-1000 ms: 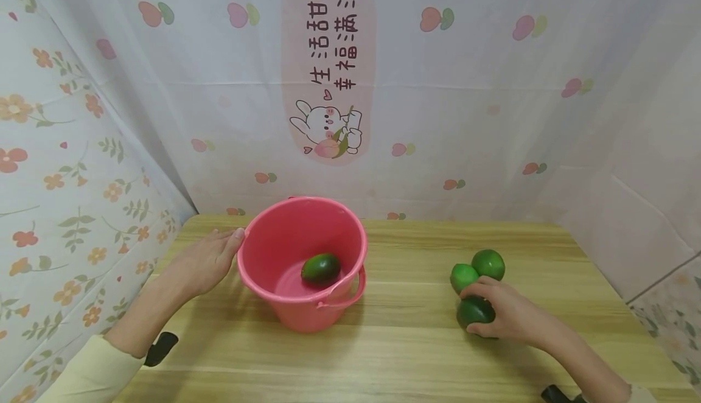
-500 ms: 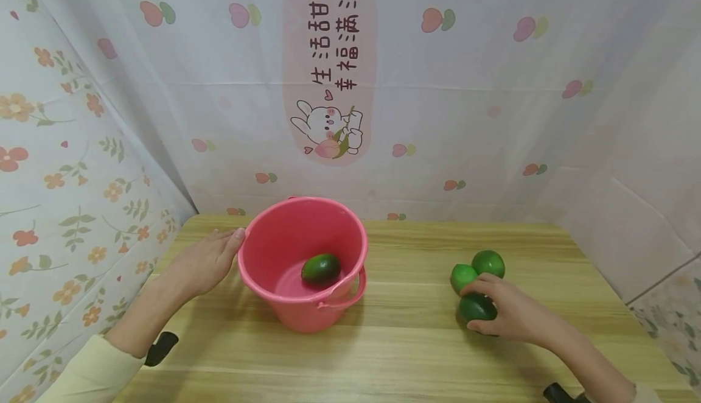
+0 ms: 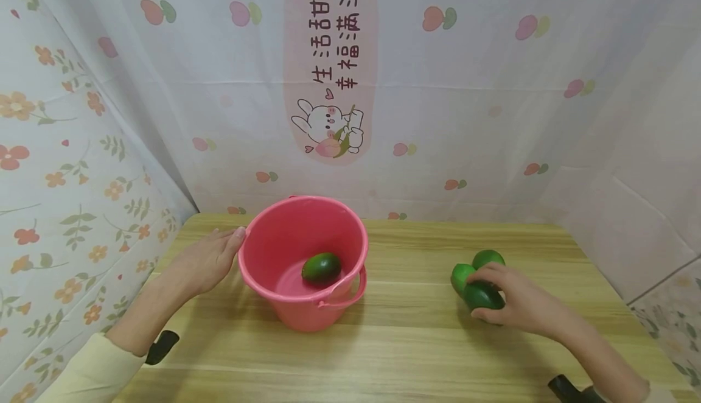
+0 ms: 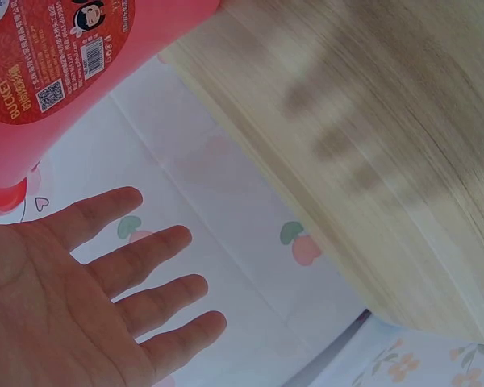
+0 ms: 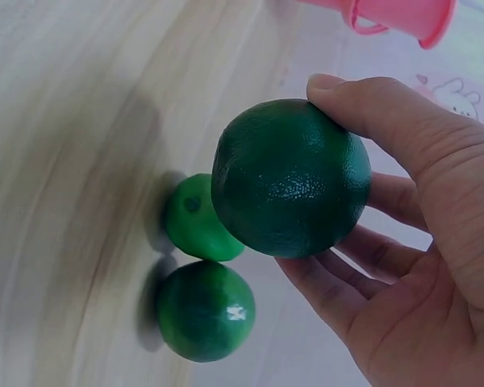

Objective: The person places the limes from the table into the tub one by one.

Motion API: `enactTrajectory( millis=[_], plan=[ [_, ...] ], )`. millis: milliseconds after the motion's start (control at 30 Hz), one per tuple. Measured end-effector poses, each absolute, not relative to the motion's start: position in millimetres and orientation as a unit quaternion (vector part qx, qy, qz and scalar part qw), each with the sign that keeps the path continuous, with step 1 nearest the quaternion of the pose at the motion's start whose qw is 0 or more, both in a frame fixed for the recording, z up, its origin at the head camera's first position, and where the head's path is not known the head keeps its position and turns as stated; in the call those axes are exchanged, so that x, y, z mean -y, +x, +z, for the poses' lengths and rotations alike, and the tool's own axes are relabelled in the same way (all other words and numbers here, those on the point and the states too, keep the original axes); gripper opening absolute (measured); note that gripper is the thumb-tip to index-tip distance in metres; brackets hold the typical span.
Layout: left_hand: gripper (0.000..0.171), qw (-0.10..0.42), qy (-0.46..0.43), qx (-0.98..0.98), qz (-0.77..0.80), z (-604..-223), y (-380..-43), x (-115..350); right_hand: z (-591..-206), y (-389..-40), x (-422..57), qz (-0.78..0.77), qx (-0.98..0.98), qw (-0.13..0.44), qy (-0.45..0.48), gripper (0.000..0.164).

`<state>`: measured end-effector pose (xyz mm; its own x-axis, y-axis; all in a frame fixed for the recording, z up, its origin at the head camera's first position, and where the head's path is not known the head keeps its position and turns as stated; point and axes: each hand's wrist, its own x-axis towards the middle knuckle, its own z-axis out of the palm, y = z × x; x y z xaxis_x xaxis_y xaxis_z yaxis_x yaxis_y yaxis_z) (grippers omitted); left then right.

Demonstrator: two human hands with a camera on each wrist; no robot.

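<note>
In the head view, the left hand (image 3: 205, 263) rests its thumb against the rim of an upright, round, pink plastic bucket (image 3: 306, 318) on a wood-grained desk (image 3: 405, 354), its fingers extended and grasping nothing; a dark green, oval, glossy fruit (image 3: 321, 268) lies inside, on the bottom. Well apart to the right, the right hand (image 3: 526, 302) grips a rounded, dark green fruit with glossy skin (image 3: 483, 296), just beside a small, bright green, round fruit (image 3: 460, 276) and a mid-green, round fruit (image 3: 487, 259) partly hidden behind the fingers. In the left wrist view, four fingers spread straight out near the bucket's red printed label (image 4: 60, 56), with the thumb out of sight. In the right wrist view, the gripped fruit looks raised off the desk, its pebbled skin pinched between the thumb above and the curled fingers around the far side; the other two sit touching each other on the desk. The gripped fruit should be firm, fairly light and a little slippery where it shines, best taken across its widest middle; the thin plastic bucket probably slides easily, so its rim suits a steadying touch.
</note>
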<state>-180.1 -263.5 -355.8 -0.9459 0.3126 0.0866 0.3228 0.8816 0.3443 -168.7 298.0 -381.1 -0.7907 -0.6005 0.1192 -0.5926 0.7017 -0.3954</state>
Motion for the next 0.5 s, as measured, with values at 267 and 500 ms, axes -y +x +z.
enactTrajectory(
  millis=[267,500],
  plan=[
    [0.066,0.015,-0.164,0.969,-0.182,-355.5,-179.6,263.0,-373.5,-168.8,-296.7,-0.209,-0.926,-0.001,-0.314,0.051],
    [0.067,0.013,-0.162,0.97,-0.18,-355.1,-179.2,262.8,-367.9,-169.4,-295.1,-0.218,-0.923,-0.007,-0.317,0.05]
  ],
)
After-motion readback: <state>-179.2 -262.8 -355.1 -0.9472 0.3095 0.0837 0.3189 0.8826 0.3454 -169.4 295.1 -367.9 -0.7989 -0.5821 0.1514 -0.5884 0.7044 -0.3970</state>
